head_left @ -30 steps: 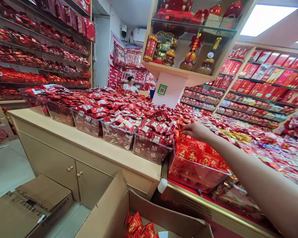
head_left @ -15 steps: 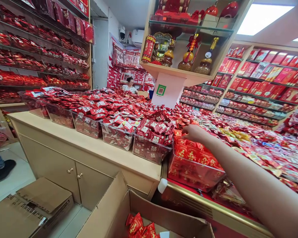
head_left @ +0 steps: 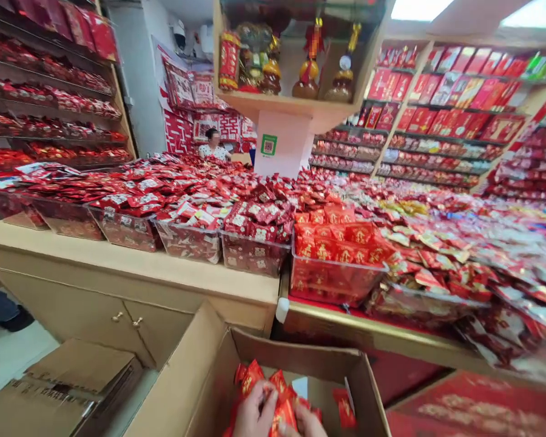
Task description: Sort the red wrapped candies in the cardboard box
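Both my hands are low in the open cardboard box [head_left: 295,345] at the bottom of the head view. My left hand [head_left: 253,413] has its fingers curled in on small red packets with gold print. Beside it, my right hand [head_left: 307,422] closes on a red packet [head_left: 284,414] between the two hands. More red packets [head_left: 253,375] lie around the hands, and one lone packet [head_left: 344,408] is at the box's right side. Above the box stands a clear bin [head_left: 337,282] filled with similar red and gold packets in rows.
Clear bins of red packets line the wooden counter [head_left: 131,267] on the left. A bin of mixed packets [head_left: 428,303] stands on the right. A closed carton [head_left: 50,394] lies on the floor. Another person [head_left: 213,145] is at the back; a dark shoe [head_left: 18,318] shows at left.
My right hand has come down from the bin of red packets into the cardboard box. My left hand has come into view there. The camera has turned to the right.
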`<state>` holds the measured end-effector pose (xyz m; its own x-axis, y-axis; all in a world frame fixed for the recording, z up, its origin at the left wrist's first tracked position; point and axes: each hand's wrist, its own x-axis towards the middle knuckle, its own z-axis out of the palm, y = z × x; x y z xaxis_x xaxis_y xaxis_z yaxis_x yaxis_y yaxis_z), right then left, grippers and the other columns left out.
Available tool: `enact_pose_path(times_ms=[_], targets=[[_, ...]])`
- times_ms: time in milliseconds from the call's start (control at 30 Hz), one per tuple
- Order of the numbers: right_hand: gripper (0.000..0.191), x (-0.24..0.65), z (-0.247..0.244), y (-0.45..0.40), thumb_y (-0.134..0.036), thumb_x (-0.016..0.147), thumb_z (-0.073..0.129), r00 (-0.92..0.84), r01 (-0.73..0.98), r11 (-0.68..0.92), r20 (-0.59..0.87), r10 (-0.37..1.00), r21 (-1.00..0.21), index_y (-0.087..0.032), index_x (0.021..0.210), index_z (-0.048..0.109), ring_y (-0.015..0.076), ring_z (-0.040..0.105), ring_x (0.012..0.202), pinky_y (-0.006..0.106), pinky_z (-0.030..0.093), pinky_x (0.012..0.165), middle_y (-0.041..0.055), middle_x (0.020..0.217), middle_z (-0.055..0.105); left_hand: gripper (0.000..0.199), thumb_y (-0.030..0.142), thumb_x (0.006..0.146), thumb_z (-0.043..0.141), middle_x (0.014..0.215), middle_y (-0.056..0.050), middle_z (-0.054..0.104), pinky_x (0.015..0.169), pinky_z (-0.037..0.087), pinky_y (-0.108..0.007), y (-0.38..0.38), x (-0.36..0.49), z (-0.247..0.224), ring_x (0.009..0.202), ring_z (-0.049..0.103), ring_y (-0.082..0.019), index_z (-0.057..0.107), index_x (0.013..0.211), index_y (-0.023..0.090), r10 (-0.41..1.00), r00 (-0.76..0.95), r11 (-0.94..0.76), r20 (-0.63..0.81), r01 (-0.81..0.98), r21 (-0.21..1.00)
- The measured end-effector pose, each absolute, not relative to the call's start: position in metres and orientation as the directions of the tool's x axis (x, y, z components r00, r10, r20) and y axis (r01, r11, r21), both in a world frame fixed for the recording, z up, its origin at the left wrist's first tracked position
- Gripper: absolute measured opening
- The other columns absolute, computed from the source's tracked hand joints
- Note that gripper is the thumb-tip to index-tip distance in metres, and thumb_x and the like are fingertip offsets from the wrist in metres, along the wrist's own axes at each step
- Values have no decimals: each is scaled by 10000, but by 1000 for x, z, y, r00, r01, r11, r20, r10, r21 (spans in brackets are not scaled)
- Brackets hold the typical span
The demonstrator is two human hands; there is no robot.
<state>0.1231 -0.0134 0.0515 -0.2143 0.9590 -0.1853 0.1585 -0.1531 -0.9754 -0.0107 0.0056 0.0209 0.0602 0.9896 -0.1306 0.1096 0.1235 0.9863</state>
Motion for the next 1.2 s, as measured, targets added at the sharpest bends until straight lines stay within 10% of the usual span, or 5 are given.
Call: enact_pose_path(times_ms=[433, 700, 833, 1000, 1200], targets=[[371, 156, 56, -13, -523, 623, 594, -92, -137, -316, -306, 948, -939, -155, 669, 584, 78, 406, 447, 203, 324, 430, -27, 531, 517, 278, 427, 682, 565, 598, 38, 598, 416, 324, -178, -7, 7, 44, 482, 548, -80, 558, 727, 153, 894, 226, 409, -386, -60, 911], [221, 163, 54, -6, -387, 628, 647, -50, -114, -132, -127, 991, -985, -183, 706, 672, 205, 563, 831, 321, 431, 767, 57, 837, 626, 376, 483, 747, 461, 786, -23, 635, 507, 366, -190, -7, 3, 49, 630, 601, -108, 512, 977, 191, 755, 414, 641, -508, -305, 704], [255, 163, 59, -8, -321, 590, 679, -25, -256, -213, -214, 977, -943, -212, 820, 664, 240, 464, 1075, 363, 401, 876, 75, 1096, 548, 282, 216, 667, 641, 862, -3, 614, 607, 409, -192, -6, 3, 47, 696, 577, -78, 546, 930, 192, 818, 372, 570, -439, -421, 705], [401, 153, 57, -15, -371, 603, 668, -107, -454, -438, -440, 891, -776, -216, 956, 556, 160, 597, 695, 320, 501, 603, 36, 872, 610, 427, 126, 530, 733, 1020, -38, 601, 807, 416, -236, -9, 3, 40, 926, 549, -132, 564, 919, 183, 914, 267, 381, -306, -306, 872], [342, 142, 21, -3, -423, 494, 715, -85, -301, -382, -374, 923, -874, -190, 702, 577, 123, 530, 420, 233, 383, 399, -10, 573, 619, 527, 408, 472, 745, 529, 25, 625, 440, 370, -197, 0, 2, 7, 418, 516, -70, 497, 870, 169, 809, 389, 548, -440, -229, 805]])
